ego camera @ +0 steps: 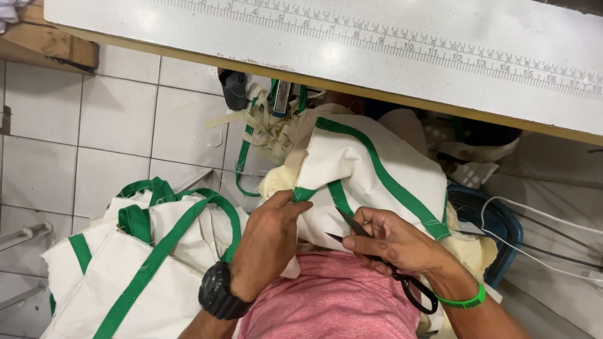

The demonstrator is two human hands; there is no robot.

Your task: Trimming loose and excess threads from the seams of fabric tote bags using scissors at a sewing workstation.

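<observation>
- White floor tiles [119,119] with grey grout fill the left of the view, under a long white worktable [352,37] whose edge carries a printed ruler strip; that is the setting, seen from above.
- Nearest the camera: a pink shirt [333,301] at the bottom edge; on the left wrist a black wristwatch [220,292]; on the right wrist a green wristband [465,300].
- Just beyond: the left hand [270,242], fingers closed, pinches the green-trimmed edge of a cream canvas bag [364,166] between thumb and fingertips; the bag lies across the lap, bunched, its green strap [389,182] running diagonally over the top.
- Beside it: the right hand [396,242] grips a pair of black scissors [352,229]; the fingers are through the loops, which show below the palm; the blades are parted, their tips pointing left towards the bag's fabric just beside the left hand's thumb; whether they touch the cloth I cannot tell.
- To the left, on the floor: a heap of like canvas bags [125,270] with green handles, piled loosely, touching the left forearm.
- To the right, partly hidden by the bag: a blue plastic basket [496,220]; white cords [540,213] pass over it.
- Farther off, under the table edge: a tangle of cream and green fabric scraps [267,125], hanging beside a dark machine part [235,88].
</observation>
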